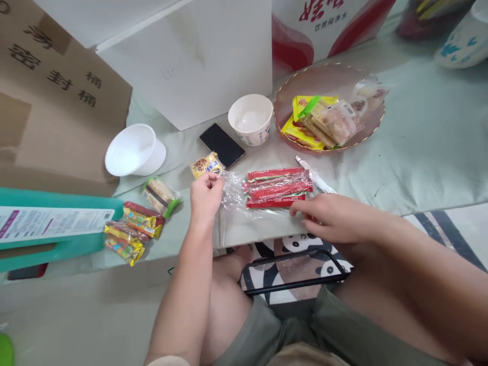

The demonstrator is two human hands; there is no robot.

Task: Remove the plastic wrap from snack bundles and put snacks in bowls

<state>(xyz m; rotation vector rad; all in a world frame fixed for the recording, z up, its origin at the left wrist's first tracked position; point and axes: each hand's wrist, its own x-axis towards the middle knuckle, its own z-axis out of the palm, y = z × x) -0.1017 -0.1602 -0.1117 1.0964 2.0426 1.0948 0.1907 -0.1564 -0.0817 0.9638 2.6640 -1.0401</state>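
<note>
My left hand (206, 199) is closed in a pinch on the gathered end of a clear plastic bag (233, 190). Several slim red snack sticks (280, 189) lie side by side inside the bag, on the cloth-covered table. At the bag's right end rests my right hand (330, 216), its fingers apart and slightly bent, the tips by the lowest red stick. Just beyond those fingers lies a thin white tool (314, 175), perhaps a cutter, partly hidden by the bag and hand. A small yellow snack packet (207, 165) sits behind my left hand.
A black phone (222, 145), a patterned paper bowl (250, 119) and a white bowl (135, 150) stand behind. Right of them is a gold-rimmed plate (284, 91) holding packaged snacks. More wrapped snacks (133, 231) lie left, beside a teal carton (76, 198). Boxes (198, 61) line the back.
</note>
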